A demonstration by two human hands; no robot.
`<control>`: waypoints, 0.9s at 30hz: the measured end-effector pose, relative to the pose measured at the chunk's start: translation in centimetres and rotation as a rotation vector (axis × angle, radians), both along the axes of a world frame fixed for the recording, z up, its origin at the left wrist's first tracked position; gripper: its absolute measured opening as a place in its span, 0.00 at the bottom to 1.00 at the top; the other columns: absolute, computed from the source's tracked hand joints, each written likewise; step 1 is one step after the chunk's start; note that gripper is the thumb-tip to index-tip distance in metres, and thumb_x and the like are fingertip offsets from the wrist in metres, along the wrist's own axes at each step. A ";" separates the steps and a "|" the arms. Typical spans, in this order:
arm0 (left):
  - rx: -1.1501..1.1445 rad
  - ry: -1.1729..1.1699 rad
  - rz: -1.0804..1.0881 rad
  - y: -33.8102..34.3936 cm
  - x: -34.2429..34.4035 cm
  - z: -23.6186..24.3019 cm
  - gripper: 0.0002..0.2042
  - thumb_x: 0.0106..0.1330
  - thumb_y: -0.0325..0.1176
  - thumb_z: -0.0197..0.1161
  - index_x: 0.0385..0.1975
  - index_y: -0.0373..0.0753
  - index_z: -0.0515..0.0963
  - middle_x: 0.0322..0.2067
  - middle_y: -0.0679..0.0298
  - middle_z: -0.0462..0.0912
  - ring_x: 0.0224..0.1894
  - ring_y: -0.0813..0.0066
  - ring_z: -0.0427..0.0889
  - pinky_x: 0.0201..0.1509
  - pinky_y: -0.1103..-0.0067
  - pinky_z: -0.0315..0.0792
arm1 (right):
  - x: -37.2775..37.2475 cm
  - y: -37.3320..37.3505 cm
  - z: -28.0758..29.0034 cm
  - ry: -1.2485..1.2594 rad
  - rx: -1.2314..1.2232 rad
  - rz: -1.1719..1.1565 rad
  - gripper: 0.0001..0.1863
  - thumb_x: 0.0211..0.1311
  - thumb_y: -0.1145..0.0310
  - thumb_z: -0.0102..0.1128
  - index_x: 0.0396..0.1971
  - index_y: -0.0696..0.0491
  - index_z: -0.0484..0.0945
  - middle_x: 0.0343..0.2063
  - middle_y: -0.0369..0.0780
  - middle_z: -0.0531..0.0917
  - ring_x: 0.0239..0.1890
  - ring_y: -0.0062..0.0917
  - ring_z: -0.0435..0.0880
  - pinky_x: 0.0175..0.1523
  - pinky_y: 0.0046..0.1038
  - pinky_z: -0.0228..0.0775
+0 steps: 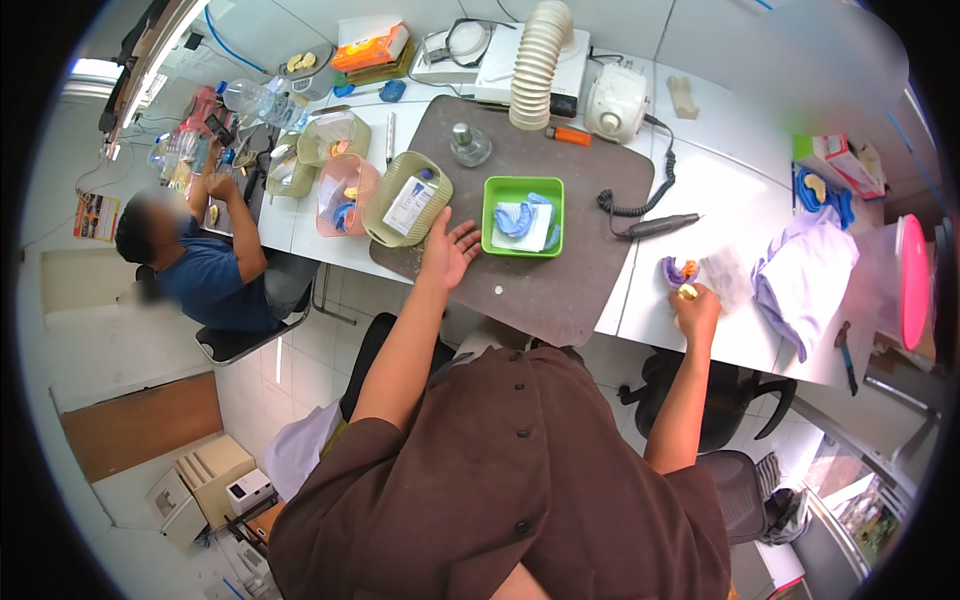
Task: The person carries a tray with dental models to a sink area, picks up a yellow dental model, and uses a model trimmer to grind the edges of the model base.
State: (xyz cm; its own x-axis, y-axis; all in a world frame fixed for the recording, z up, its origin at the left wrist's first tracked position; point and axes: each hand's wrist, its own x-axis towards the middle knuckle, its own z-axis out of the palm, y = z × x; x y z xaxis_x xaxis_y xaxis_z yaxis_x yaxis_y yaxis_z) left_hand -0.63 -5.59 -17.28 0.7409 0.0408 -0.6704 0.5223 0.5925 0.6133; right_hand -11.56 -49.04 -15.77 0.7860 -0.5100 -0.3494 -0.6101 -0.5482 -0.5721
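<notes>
My left hand [450, 247] rests palm up with its fingers apart, holding nothing, beside an olive basket [384, 221] with a labelled white packet and the bright green tray [523, 253]. The green tray holds blue moulded pieces [512, 224] on white paper. At the right, my right hand [700, 312] has its fingers round a small cream piece [687, 292], partly hidden by them. Just above it lie a purple and orange dental impression [672, 272] and a clear plastic bag [728, 280].
A grey mat [560, 300] carries a glass burner [470, 147]. Behind are a white hose [535, 70], a machine [615, 104] and a corded handpiece [655, 227]. A pink basket [327, 203] stands left, lilac cloth [800, 270] right. A co-worker [225, 285] sits at the left.
</notes>
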 end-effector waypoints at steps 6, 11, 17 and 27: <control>0.523 -0.139 -0.517 -3.4 1.0 1.3 0.25 0.64 0.47 0.64 0.57 0.42 0.70 0.47 0.60 0.76 0.44 0.71 0.77 0.43 0.74 0.73 | -1.8 -1.2 -3.0 -0.133 0.269 -0.113 0.12 0.45 0.66 0.73 0.23 0.58 0.82 0.17 0.37 0.81 0.20 0.20 0.78 0.29 0.26 0.70; 0.931 -0.363 -0.714 -1.7 2.1 -2.2 0.26 0.61 0.31 0.62 0.61 0.38 0.68 0.48 0.56 0.74 0.39 0.68 0.80 0.29 0.76 0.77 | -1.4 3.2 0.1 -0.256 0.751 -0.335 0.08 0.50 0.73 0.72 0.28 0.57 0.80 0.23 0.36 0.82 0.22 0.19 0.78 0.27 0.23 0.69; 0.866 -0.494 -0.824 -3.6 2.0 -0.5 0.30 0.56 0.22 0.54 0.64 0.36 0.66 0.48 0.51 0.74 0.28 0.68 0.81 0.24 0.75 0.78 | -4.5 7.7 2.6 -0.435 1.235 -0.503 0.10 0.54 0.75 0.68 0.33 0.53 0.75 0.26 0.35 0.79 0.26 0.21 0.78 0.31 0.27 0.74; 0.781 -0.733 -1.013 -0.8 1.3 1.1 0.39 0.53 0.21 0.50 0.71 0.39 0.57 0.67 0.48 0.65 0.68 0.62 0.66 0.66 0.76 0.62 | -11.8 14.6 6.4 -0.733 1.434 -0.484 0.13 0.54 0.75 0.66 0.39 0.58 0.74 0.25 0.38 0.77 0.23 0.23 0.75 0.26 0.26 0.69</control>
